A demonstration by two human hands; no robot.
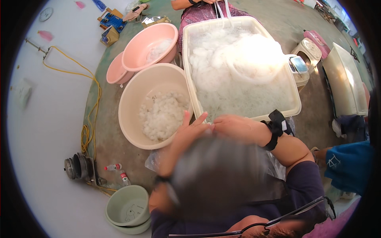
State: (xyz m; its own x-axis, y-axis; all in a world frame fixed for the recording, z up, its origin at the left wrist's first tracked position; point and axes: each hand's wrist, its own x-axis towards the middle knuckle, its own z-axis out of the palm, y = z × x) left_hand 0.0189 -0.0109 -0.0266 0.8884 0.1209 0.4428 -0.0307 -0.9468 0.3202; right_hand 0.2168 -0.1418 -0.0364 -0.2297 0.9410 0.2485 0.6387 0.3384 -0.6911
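My hands meet at the near left corner of a big cream rectangular tub [295,104]. My left hand [186,129] has two fingers raised and spread, while its inner fingertips press against the fingers of my right hand [234,126]. Those right fingers are bent together and point left. A tiny pale bit shows where they touch, too small to name. White fluffy fibre [212,53] fills the tub, heaped toward its far right part. Beside my left hand, a round beige basin [129,107] holds small white tufts [160,117]. A blurred dark shape [222,174] hides parts of my arms.
Two pink basins [131,59] stand beyond the beige one. Green basins [119,198] sit lower left, near plastic bottles [124,177] and a yellow hose [98,95]. Another person [182,4] is across the tub. A stool [307,51] and a cream bin [345,79] stand right.
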